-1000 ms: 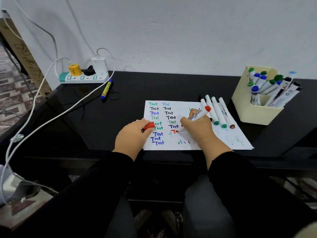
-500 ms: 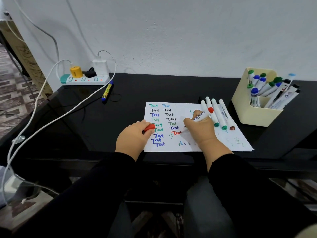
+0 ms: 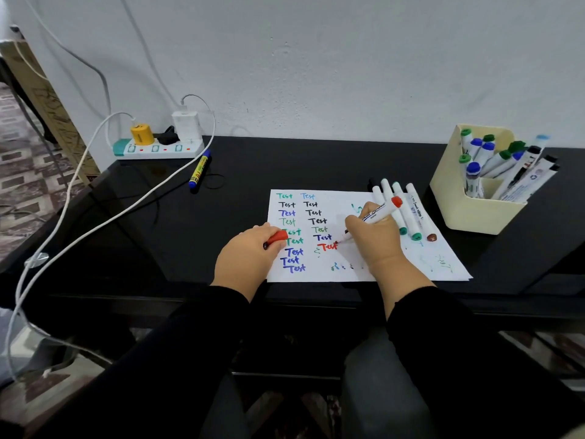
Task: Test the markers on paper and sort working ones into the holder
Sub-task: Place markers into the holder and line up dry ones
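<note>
A white paper [image 3: 389, 274] lies on the black desk, covered with "Test" written in several colours. My right hand [image 3: 372, 239] grips a red marker [image 3: 376, 213], its tip on the paper at the end of a red "Test". My left hand [image 3: 250, 255] rests on the paper's left edge and pinches the red cap [image 3: 276, 238]. Several capped markers [image 3: 408, 213] lie side by side on the paper's upper right. A cream holder [image 3: 456, 198] at the right holds several markers with blue, green and black caps.
A white power strip [image 3: 158, 148] with plugs sits at the back left against the wall. White cables [image 3: 95, 229] run from it across the desk's left side and off the edge. A yellow-and-blue marker [image 3: 200, 171] lies just in front of the strip.
The red word has grown from a first letter to a full "Test". My right hand moved slightly right as it wrote. My left hand stayed put with the cap.
</note>
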